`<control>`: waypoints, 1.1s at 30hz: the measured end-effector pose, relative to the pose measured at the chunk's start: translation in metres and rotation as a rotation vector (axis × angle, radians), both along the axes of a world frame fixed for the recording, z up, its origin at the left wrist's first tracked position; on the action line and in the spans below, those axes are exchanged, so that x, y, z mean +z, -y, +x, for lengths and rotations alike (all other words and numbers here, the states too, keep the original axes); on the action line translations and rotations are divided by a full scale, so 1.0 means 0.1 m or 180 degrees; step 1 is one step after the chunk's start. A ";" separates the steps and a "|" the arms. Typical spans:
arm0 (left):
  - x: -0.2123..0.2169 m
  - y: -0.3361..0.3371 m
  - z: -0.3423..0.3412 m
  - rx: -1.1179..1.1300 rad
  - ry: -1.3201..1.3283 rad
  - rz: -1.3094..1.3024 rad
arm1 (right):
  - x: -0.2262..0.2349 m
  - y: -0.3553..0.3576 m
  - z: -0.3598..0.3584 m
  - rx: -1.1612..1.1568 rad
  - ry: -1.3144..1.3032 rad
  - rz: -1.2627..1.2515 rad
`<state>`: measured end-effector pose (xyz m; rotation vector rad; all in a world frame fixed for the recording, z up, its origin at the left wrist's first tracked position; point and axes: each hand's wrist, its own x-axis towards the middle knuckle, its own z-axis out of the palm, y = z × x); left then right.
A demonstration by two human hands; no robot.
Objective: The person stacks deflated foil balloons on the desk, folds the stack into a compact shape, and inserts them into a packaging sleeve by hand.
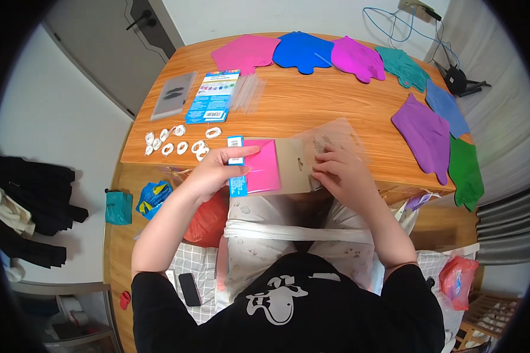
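Note:
My left hand (217,170) grips the left end of a flat package near the table's front edge, thumb and fingers over its blue printed strip (235,187). A bright pink folded piece (264,173) shows beside that strip, and a brown cardboard panel (293,160) with a hang hole lies to its right. A clear plastic sleeve (343,130) spreads from the card's right end, with small dark marks seen through it. My right hand (337,172) has its fingers curled and pressed at the card's right end and the sleeve; what they pinch is partly hidden.
Flat angular pieces with rounded tabs, such as a blue one (303,50) and a purple one (425,132), line the far and right edges. White cord coils (182,147), a blue printed card (209,103) and clear sleeves (172,103) lie left. A black router (458,79) stands right.

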<state>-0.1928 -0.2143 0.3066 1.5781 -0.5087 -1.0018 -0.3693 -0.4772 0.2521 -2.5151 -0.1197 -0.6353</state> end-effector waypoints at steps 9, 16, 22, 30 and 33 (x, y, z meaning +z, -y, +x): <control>-0.17 0.41 -0.15 0.0054 0.0437 -0.0086 | 0.08 0.23 -0.07 0.0123 -0.0352 0.0178; -0.27 0.82 -0.14 -0.0254 0.0443 -0.0050 | 0.14 0.11 0.11 -0.0084 0.0062 -0.0600; -0.31 0.85 -0.01 -0.0717 0.1433 -0.0447 | 0.06 0.12 0.18 -0.0112 -0.0343 -0.0786; -0.36 0.70 -0.11 -0.0329 0.4390 0.1180 | 0.02 0.07 0.20 -0.0205 -0.0334 -0.1138; -0.41 0.70 0.05 -0.1035 0.4236 0.0619 | 0.04 0.04 0.22 -0.0224 -0.0392 -0.1263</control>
